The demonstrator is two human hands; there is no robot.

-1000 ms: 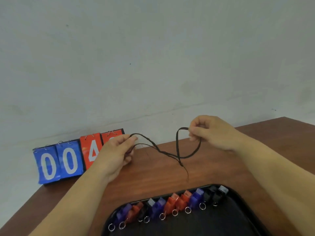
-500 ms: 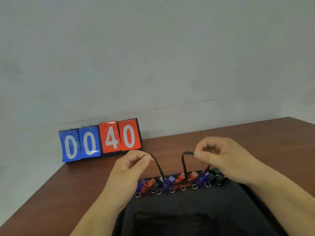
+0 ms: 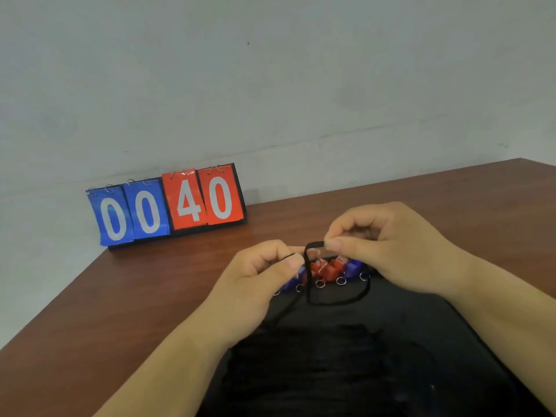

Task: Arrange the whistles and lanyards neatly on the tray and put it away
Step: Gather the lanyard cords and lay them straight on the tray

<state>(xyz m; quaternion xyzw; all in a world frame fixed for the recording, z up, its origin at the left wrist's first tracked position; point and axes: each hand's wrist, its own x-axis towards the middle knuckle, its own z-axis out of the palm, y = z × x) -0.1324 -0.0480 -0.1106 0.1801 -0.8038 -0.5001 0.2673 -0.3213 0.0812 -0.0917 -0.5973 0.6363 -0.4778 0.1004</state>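
On the tray (image 3: 391,341), whistles (image 3: 329,270); lanyard (image 3: 334,303) above.

Black lanyard (image 3: 337,303) looped over black tray (image 3: 415,335), red and blue whistles (image 3: 331,269) seemingly rowed at far edge

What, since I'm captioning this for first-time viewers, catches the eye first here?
The blue and red flip scoreboard reading 00 40 stands at the far left of the table. Nearer, the left hand and right hand pinch a black lanyard, its loop hanging onto the dark tray beside a row of red and blue whistles at the tray's far edge.
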